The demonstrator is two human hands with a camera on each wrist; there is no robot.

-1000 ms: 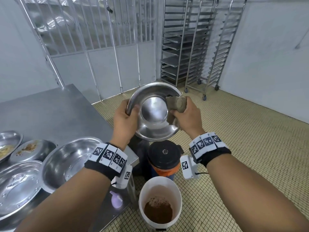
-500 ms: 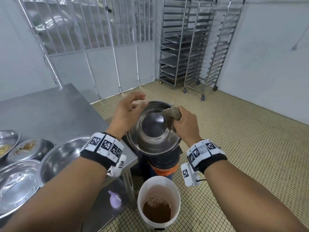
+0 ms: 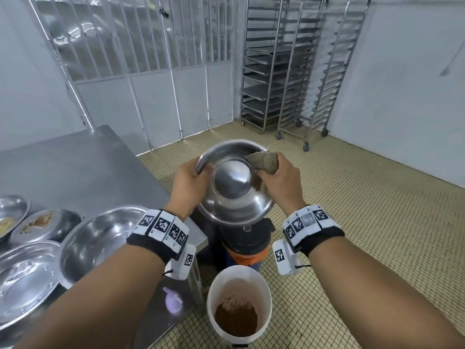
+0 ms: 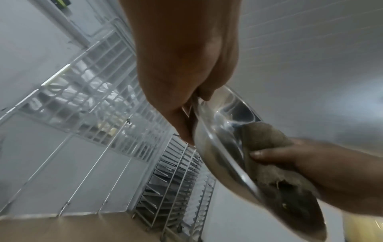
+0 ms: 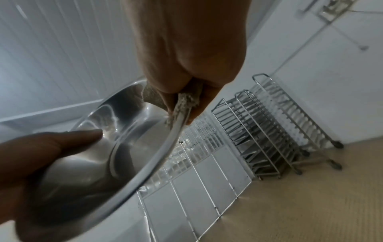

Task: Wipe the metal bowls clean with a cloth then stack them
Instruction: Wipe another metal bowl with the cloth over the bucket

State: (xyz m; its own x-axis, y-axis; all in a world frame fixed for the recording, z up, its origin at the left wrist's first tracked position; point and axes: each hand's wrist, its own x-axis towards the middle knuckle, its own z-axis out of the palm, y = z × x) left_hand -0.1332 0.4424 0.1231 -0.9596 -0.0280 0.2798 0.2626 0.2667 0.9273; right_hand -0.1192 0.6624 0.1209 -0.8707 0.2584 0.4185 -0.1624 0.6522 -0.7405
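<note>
A metal bowl (image 3: 234, 187) is held tilted in the air, past the corner of the steel table (image 3: 75, 167) and above a black-lidded container (image 3: 245, 238). Its left rim is gripped by the left hand (image 3: 187, 183), thumb inside. A brown cloth (image 3: 263, 161) is clutched in the right hand (image 3: 280, 182) and pressed over the bowl's right rim. Four more bowls (image 3: 100, 238) are seen at the table's near edge.

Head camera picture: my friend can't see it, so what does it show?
A left hand holds a tilted metal bowl by its rim while the right hand rubs a brown cloth on it. More bowls sit on the steel table.
</note>
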